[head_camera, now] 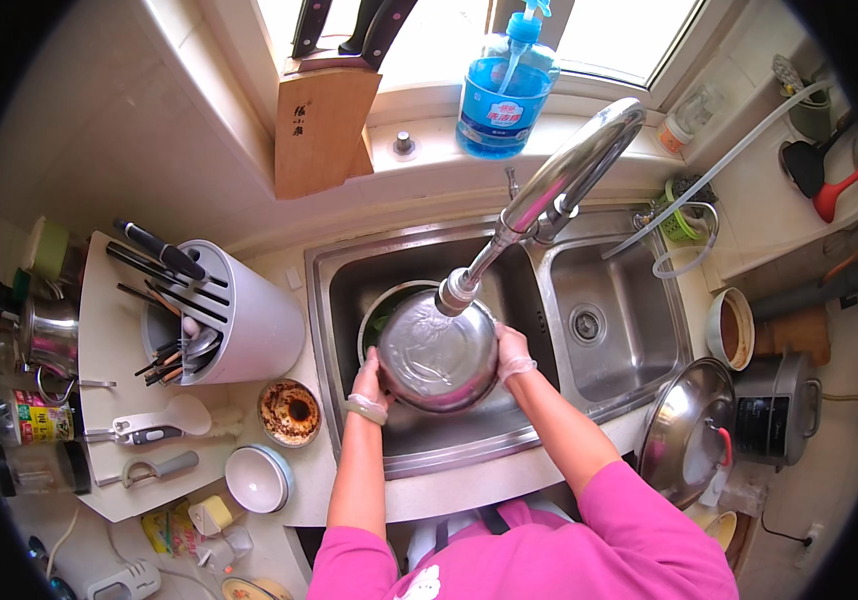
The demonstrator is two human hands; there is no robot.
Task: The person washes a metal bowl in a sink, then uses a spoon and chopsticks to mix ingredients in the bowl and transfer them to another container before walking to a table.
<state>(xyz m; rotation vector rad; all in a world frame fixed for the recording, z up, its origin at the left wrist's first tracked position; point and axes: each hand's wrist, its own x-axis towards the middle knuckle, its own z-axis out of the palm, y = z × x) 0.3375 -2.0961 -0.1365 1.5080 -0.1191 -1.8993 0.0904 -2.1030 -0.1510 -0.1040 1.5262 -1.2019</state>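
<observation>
Both my hands wear thin clear gloves. My left hand grips the left side of a stainless steel bowl, and my right hand holds its right side. The bowl is above the larger left basin of a steel double sink. A chrome faucet runs water onto the bowl's surface; whether that is its inside or its underside I cannot tell. Partly hidden behind the bowl, a pale-rimmed vessel with green leaves stands in the same basin.
Left of the sink stand a grey knife and utensil holder, a stained bowl and stacked bowls. Blue dish soap and a wooden knife block are by the window. A domed metal lid leans at right.
</observation>
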